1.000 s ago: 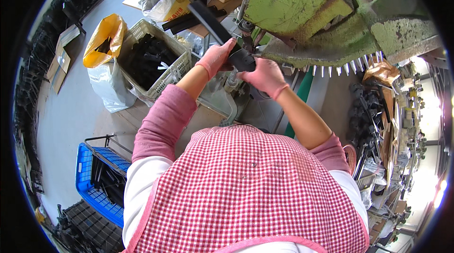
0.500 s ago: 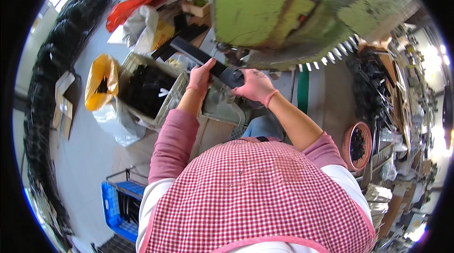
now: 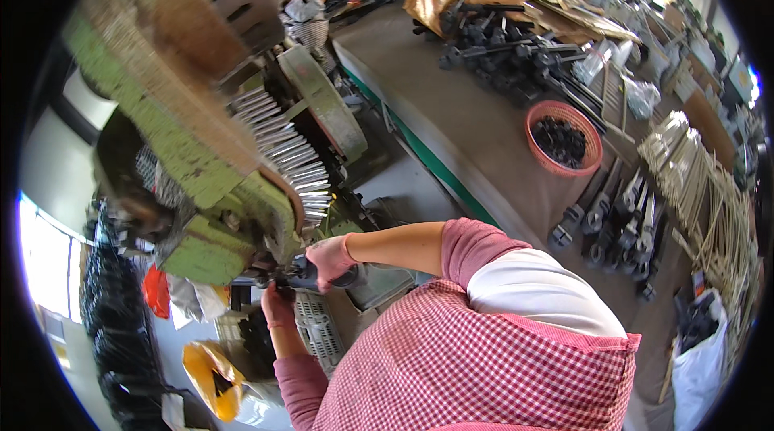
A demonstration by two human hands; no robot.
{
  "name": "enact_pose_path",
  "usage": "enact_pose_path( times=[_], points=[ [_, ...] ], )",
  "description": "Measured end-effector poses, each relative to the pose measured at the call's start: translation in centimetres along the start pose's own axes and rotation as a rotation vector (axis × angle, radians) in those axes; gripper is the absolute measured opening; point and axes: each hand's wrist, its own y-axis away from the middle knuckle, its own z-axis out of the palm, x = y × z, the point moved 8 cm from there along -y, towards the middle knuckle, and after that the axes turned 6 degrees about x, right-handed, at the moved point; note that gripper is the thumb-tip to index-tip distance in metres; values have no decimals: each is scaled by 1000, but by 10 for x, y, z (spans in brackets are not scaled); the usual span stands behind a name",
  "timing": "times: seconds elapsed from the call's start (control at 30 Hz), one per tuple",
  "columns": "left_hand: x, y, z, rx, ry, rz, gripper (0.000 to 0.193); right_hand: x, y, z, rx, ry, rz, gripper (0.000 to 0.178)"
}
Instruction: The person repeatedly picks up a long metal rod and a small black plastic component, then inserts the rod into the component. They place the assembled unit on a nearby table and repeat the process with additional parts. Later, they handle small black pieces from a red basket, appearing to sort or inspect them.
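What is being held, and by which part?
A black bar, near one end, in the right hand; whether the left hand also holds it is hidden.

Right side: coral basket (image 3: 595, 150) of small black pieces (image 3: 559, 141), a jumbled heap of black parts (image 3: 516, 52) behind it, crumpled brown paper (image 3: 434, 0) at the heap's edge, pale thin sticks (image 3: 709, 197) bundled farther right, white sack (image 3: 700, 374) below; lower left, an open yellow bag (image 3: 198, 365).

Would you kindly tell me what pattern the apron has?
The apron has red-and-white checks, clearest in the head view.
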Motion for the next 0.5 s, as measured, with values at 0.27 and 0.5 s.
enact_pose_path(
  times=[0.27, 0.5],
  points=[
    [57, 11, 16, -138, -10, 248, 17, 40, 32, -38, 105, -358, 130, 70],
    [-60, 72, -129, 556, 86, -62, 31, 251, 235, -27, 348, -953, 526, 72]
  ],
)
